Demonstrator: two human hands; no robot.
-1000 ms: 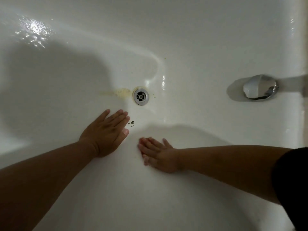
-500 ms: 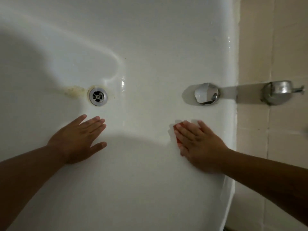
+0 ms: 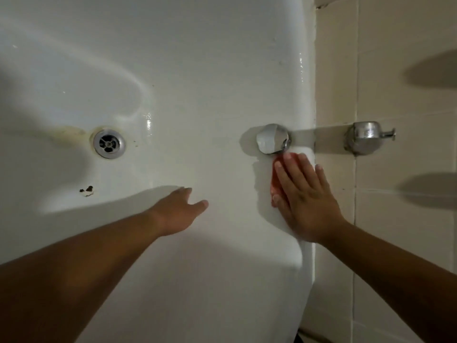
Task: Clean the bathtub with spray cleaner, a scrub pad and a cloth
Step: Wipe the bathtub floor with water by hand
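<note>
Your right hand [image 3: 306, 194] lies flat, fingers straight, pressing the red scrub pad [image 3: 278, 174] onto the white enamel bathtub [image 3: 197, 70], just below the round chrome overflow cap [image 3: 272, 138]. Left hand [image 3: 178, 211] is loose and holds nothing. Risks: the pad is pinned, not gripped, so it may skid on the gloss, and your fingertips may jam against the cap. The yellow-brown stain [image 3: 71, 132] looks unscrubbed.

One white bathtub [image 3: 197, 70]; one round drain [image 3: 109, 143]; one chrome overflow cap [image 3: 270, 138]; one wall tap [image 3: 366, 139]; one red scrub pad [image 3: 274, 185]; two hands (left hand [image 3: 178, 211], right hand [image 3: 306, 201]); one yellowish stain [image 3: 71, 132]; one small cluster of dark debris [image 3: 86, 190].
</note>
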